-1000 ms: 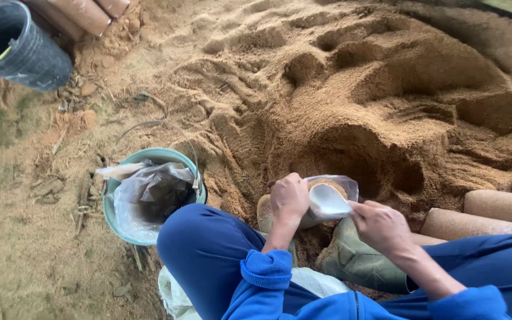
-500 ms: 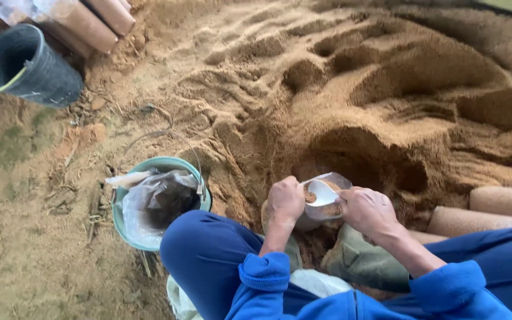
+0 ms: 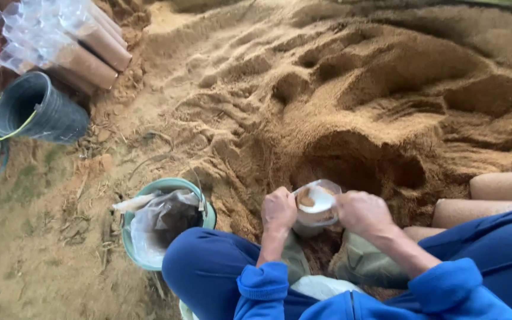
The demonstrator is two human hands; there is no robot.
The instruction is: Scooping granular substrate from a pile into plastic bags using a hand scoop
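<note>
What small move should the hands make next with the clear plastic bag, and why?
Probably press the filling down. Both the left hand and the right hand grip the mouth of the clear plastic bag, which holds brown sawdust-like material loosely, below its rim, beside the dug heap of brown material.

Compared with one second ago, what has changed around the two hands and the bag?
The view drifted, so the black bucket and filled tubes now sit further in at upper left. The left hand and right hand keep their grip on the clear bag of sawdust, now closer together at its mouth. The green bucket and sawdust pile stayed as they were.
</note>
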